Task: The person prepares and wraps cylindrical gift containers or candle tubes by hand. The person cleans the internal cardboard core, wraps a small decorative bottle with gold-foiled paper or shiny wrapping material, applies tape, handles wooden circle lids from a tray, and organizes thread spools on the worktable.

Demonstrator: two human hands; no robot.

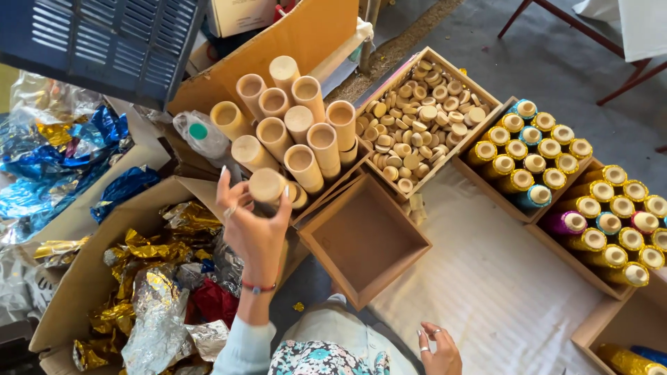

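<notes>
The right hand's grip point(439, 351) is loose and holds nothing, low by the white cloth point(486, 278). The left hand's grip point(253, 219) clasps a capped cardboard tube point(266, 186) upright, just before a box of standing tubes point(292, 125). Farther off lie wooden caps point(417, 118).

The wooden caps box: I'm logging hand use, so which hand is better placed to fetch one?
Probably the right hand: it is free, while the left hand holds a cardboard tube; the caps box lies on the right.
</notes>
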